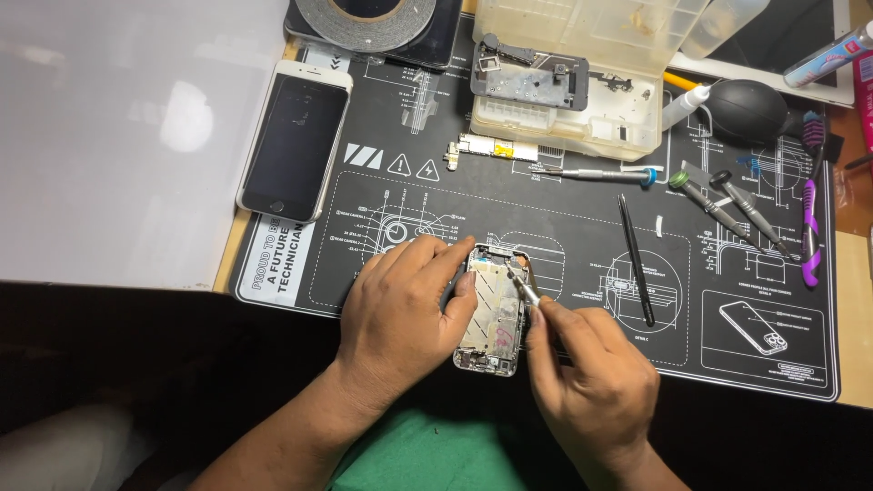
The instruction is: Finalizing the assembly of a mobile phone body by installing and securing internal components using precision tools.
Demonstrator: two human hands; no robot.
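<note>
While both hands steady it, the opened phone [491, 309] shows bare metal shielding.

View: a single head camera, no second view to share with.
Facing: steeply down onto the mat [564, 218], from its near edge.
Nearness: close; left hand [405, 305] and right hand [591, 382] fill the lower middle.

Light wooden desk [859, 318], black printed work mat [564, 209] across it, pale white sheet [118, 136] at left reflecting soft overhead light
</note>
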